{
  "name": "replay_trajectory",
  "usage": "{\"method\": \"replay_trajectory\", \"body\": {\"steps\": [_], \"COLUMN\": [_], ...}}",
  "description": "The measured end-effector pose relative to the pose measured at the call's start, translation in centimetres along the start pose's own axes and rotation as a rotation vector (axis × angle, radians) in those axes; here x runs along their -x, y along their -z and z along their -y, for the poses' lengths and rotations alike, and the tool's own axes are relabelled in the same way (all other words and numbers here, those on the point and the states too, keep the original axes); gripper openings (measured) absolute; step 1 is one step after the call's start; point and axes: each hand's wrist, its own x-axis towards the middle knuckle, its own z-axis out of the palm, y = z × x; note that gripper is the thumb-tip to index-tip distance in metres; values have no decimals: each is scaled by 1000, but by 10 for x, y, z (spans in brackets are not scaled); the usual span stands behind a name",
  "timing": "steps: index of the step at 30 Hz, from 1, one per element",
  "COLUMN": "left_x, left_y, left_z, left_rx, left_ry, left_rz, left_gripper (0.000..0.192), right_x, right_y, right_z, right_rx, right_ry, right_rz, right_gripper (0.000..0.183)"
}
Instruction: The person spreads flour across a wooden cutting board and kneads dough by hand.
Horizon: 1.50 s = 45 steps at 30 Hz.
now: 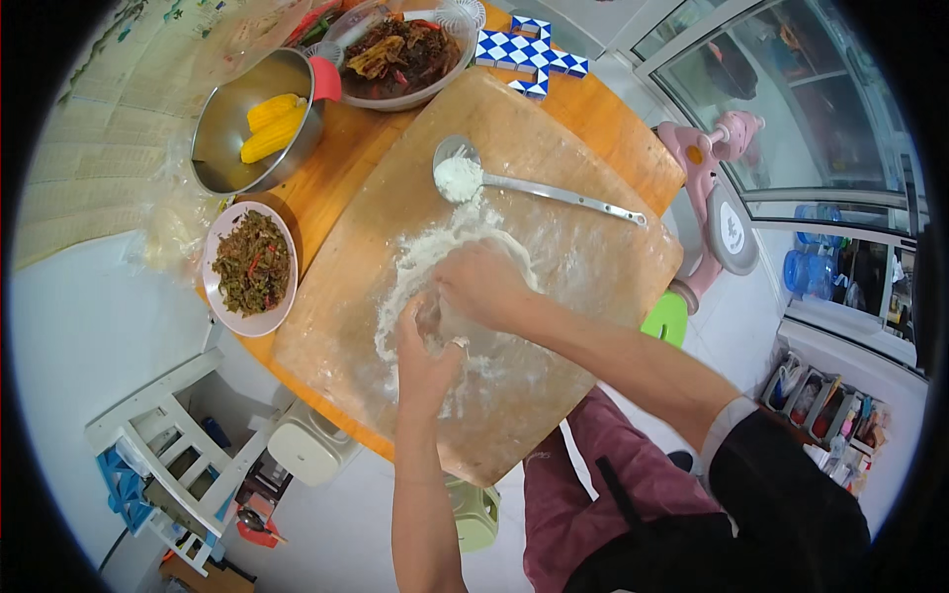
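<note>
White flour (419, 263) is spread in a rough ring on a wooden board (385, 185). Within the ring, my left hand (430, 356) has its fingers curved and thumb apart, at the near left side. My right hand (485, 282) is bent with its fingers curled down, just above and to the right of the left one. Whether either hand holds dough cannot be seen, as the fingers hide what lies under them. Beyond the hands rests a metal ladle (556, 194) with a heap of flour (458, 178) in its bowl, its handle pointing right.
At the left stand a plate of chopped greens (252, 263) and a steel bowl (204, 141) with yellow corn pieces (274, 133). A clear bowl of dark food (404, 59) and a blue-and-white folding puzzle (519, 52) lie at the far edge. Stools (311, 445) stand below.
</note>
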Motion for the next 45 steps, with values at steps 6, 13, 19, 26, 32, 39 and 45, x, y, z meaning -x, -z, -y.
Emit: {"method": "replay_trajectory", "body": {"steps": [6, 13, 19, 26, 32, 39, 45], "left_x": [32, 35, -1, 19, 60, 3, 23], "left_y": [-21, -47, -39, 11, -19, -33, 18], "left_z": [-14, 24, 14, -27, 33, 19, -12], "left_rx": [192, -519, -271, 533, -470, -564, 227], "left_ry": [257, -103, 245, 455, -254, -11, 185], "left_rz": [197, -197, -174, 125, -18, -233, 6], "left_gripper": [56, 53, 52, 48, 33, 42, 66], "right_x": [49, 40, -8, 58, 76, 7, 29], "right_y": [17, -29, -19, 5, -50, -34, 9], "right_z": [3, -15, -5, 17, 5, 12, 27], "right_rx": [-194, 4, 74, -478, -208, 37, -225], "right_ry": [204, 107, -5, 139, 118, -54, 42], "right_rz": [-266, -389, -153, -50, -399, -297, 16], "right_gripper": [21, 29, 25, 30, 33, 26, 28]}}
